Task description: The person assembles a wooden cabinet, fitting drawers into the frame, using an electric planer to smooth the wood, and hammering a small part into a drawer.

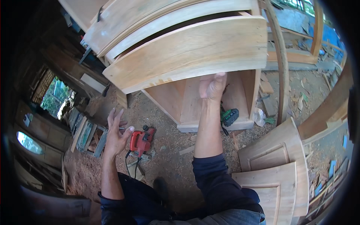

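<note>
A wooden drawer (195, 52) sticks out partway from an unpainted wooden cabinet (169, 98). My right hand (213, 87) is at the lower edge of the drawer front, its thumb against the edge and the other fingers hidden behind or under the board. It appears to grip the drawer from below. Off to the left, my left hand (117, 132) hangs in the air with fingers spread and nothing in it. Close beside it on the ground stands a red electric planer (141, 141) with a black cord.
A green and black power tool (228, 115) lies in the cabinet's open lower space, partly hidden by my right forearm. Curved wooden panels (270, 183) lie at my right. A wooden post (280, 63) stands beside the cabinet. Scrap wood (88, 135) is piled left; shavings cover the ground.
</note>
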The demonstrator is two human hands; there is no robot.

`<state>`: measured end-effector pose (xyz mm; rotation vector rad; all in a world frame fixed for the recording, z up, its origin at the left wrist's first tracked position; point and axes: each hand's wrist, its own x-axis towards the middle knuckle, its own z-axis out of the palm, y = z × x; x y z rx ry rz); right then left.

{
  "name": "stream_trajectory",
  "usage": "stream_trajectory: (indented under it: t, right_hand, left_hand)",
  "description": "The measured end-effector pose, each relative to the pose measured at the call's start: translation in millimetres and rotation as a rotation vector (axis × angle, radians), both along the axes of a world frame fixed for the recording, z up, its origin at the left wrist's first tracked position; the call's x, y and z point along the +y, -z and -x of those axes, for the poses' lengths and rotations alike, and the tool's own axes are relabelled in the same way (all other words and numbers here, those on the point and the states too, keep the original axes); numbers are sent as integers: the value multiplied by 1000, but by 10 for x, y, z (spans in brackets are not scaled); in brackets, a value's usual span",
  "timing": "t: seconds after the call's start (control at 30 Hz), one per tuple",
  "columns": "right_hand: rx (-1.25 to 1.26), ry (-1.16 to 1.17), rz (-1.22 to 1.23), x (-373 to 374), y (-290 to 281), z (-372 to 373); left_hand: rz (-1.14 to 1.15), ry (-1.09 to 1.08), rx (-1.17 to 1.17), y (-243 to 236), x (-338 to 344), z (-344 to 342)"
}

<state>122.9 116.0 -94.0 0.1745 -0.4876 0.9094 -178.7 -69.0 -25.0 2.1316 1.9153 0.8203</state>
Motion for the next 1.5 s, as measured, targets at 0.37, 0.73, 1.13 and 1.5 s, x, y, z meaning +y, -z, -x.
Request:
stream_trajectory:
  t: [0.37, 0.73, 1.13, 1.5]
  right_hand:
    - [102, 7, 103, -65, -272, -72]
    - [49, 191, 386, -50, -438, -42]
    - [187, -534, -284, 411, -87, -38]
    - [27, -205, -48, 42, -64, 202]
  left_hand:
    - [30, 29, 53, -15, -101, -19]
    - [59, -2, 103, -16, -144, -77]
    - [256, 44, 135, 100, -79, -151]
    - [294, 82, 122, 171, 221, -171]
